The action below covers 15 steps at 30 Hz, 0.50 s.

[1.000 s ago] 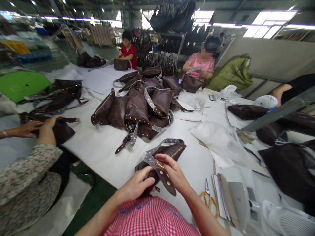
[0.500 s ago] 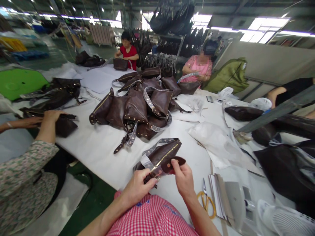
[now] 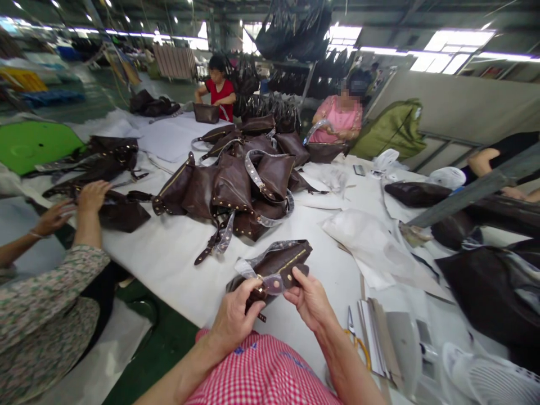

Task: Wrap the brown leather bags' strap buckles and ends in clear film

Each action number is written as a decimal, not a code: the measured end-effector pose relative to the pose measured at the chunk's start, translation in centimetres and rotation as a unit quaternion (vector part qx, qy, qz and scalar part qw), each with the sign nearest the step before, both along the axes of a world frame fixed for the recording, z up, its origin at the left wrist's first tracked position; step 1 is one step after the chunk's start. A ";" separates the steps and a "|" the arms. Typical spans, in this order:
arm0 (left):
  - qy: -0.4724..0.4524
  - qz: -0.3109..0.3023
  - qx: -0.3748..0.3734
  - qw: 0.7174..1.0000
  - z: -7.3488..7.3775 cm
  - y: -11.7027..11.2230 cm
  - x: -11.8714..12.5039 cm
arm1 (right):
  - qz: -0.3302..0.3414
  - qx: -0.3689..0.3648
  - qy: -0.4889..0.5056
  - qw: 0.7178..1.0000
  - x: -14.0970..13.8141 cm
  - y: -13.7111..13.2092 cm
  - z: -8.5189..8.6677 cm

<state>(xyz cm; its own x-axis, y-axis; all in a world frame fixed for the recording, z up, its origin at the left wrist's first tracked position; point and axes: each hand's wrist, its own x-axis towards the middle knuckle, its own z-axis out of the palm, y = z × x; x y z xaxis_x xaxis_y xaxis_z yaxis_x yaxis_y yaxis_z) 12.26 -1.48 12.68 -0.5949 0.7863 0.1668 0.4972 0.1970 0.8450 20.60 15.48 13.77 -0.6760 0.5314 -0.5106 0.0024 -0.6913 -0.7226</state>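
Note:
A dark brown leather handbag (image 3: 282,261) with a gold zipper lies on the table in front of me. My left hand (image 3: 238,309) is closed on the bag's near end, by the metal fitting. Between thumb and fingers, my right hand (image 3: 310,295) pinches the bag's brown strap (image 3: 289,277), which has rivets and clear plastic film over part of it. The bag's underside and its near corner are hidden by my left hand.
A heap of similar brown bags (image 3: 234,180) fills the table's middle. Yellow-handled scissors (image 3: 359,346) and upright cardboard sheets (image 3: 377,337) stand at my right, near a white fan (image 3: 485,374). A co-worker's hands (image 3: 90,199) work at the left; two people sit across.
My right hand has shifted slightly left and turned the strap, so its plastic-covered part shows more. At the left, the co-worker's hands have lifted off a bag, which now lies farther right.

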 end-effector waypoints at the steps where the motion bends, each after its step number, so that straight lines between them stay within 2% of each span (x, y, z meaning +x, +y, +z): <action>1: 0.007 -0.020 0.000 1.000 0.1 0.0 -0.1 | -0.001 0.004 -0.001 1.000 0.0 0.0 0.0; 3: 0.006 -0.051 -0.006 0.999 0.4 0.1 -0.3 | -0.003 0.024 -0.003 1.000 0.1 -0.2 -0.1; 6: -0.040 -0.063 0.005 0.997 1.1 0.1 -0.8 | 0.015 0.061 0.006 0.998 0.7 -0.3 -0.4; 8: -0.086 -0.089 0.029 0.992 1.5 0.0 -1.3 | 0.078 0.097 0.054 0.991 1.4 0.4 -0.3; 9: -0.108 -0.105 0.046 0.988 1.7 -0.1 -1.5 | 0.138 0.126 0.092 0.978 1.7 1.1 -0.1; 10: -0.127 -0.120 0.063 0.983 1.9 -0.2 -1.7 | 0.207 0.167 0.129 0.955 2.0 1.8 0.1; 12: -0.163 -0.151 0.090 0.971 2.1 -0.4 -1.9 | 0.326 0.297 0.167 0.882 2.3 3.2 0.5; 13: -0.179 -0.167 0.098 0.965 2.2 -0.4 -1.9 | 0.359 0.379 0.164 0.837 2.1 3.6 0.6; 15: -0.199 -0.196 0.103 0.955 2.4 -0.3 -1.6 | 0.383 0.536 0.140 0.739 1.3 3.5 0.7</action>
<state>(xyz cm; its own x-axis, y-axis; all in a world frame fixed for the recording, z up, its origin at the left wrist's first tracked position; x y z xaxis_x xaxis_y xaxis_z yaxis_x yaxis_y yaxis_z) 10.70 -1.78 15.12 -0.3104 0.9362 0.1647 0.1307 -0.1296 0.9829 21.85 18.96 14.44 -0.9876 -0.0647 0.1433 -0.1572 0.4050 -0.9007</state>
